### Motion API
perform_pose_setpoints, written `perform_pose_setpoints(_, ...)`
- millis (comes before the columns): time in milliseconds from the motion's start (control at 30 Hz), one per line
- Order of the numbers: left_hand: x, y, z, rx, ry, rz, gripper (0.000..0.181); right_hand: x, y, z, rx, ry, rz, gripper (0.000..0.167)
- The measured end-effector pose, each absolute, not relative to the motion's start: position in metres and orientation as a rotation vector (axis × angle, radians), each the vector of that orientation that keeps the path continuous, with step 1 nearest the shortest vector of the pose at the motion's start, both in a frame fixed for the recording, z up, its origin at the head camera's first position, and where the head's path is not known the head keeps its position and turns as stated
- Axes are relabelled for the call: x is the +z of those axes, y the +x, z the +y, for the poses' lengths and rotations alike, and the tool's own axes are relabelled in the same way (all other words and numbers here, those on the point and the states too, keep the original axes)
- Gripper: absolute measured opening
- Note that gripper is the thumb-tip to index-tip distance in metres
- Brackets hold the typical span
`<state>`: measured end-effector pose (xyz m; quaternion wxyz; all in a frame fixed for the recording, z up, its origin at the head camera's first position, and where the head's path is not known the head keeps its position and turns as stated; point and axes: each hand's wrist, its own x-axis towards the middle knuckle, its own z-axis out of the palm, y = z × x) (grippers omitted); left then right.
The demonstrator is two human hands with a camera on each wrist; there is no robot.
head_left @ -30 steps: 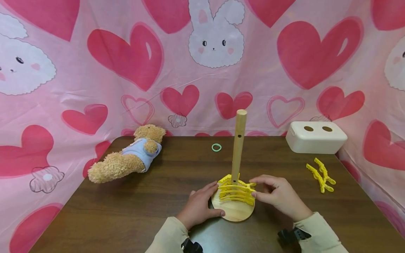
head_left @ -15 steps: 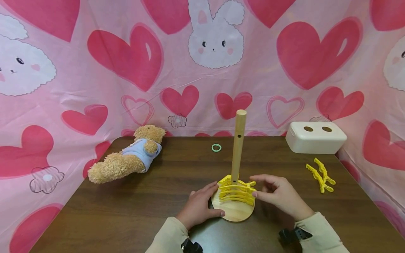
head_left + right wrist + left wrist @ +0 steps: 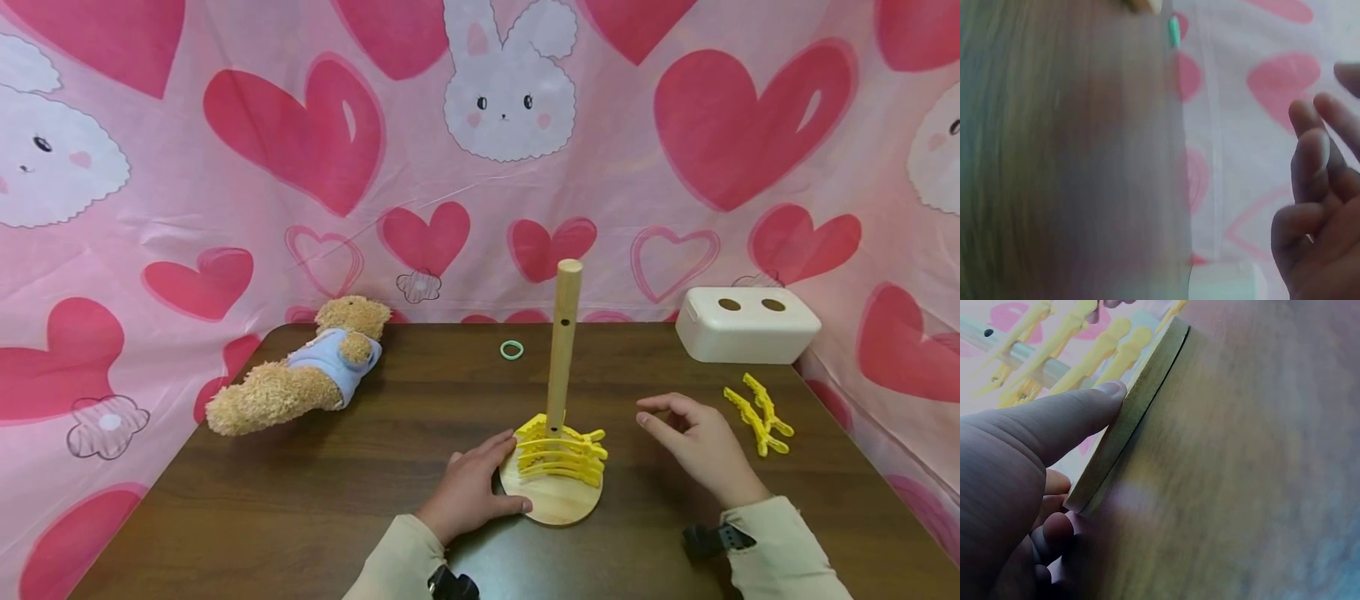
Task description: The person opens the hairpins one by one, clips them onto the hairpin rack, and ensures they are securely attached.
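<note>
A wooden post (image 3: 564,342) stands upright on a round wooden base (image 3: 558,505). Several yellow curved pieces (image 3: 561,458) are stacked around the foot of the post. My left hand (image 3: 468,488) grips the left edge of the base, thumb at the front; in the left wrist view the thumb of the hand (image 3: 1041,434) lies on the rim (image 3: 1110,440). Off to the right, my right hand (image 3: 705,450) hovers over the table with nothing in it, fingers loosely bent, as the right wrist view also shows the hand (image 3: 1325,212). Loose yellow pieces (image 3: 762,423) lie beyond it.
A teddy bear in a light blue top (image 3: 330,358) lies at the back left. A small green ring (image 3: 512,350) is behind the post. The white box with two holes (image 3: 746,337) sits at the back right, before a pink patterned cloth.
My right hand has let go of the yellow stack and moved away to the right. The left hand stays on the base.
</note>
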<state>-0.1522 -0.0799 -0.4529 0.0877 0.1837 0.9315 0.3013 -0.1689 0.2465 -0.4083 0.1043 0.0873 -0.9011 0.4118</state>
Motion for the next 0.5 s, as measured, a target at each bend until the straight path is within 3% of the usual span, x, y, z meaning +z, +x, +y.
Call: perform_pose_setpoints(500,-0.457,-0.153,-0.081,0.897,0.559,2.781,0.093,-0.425,-0.182,0.301,1.081,-0.207,-2.79,0.045)
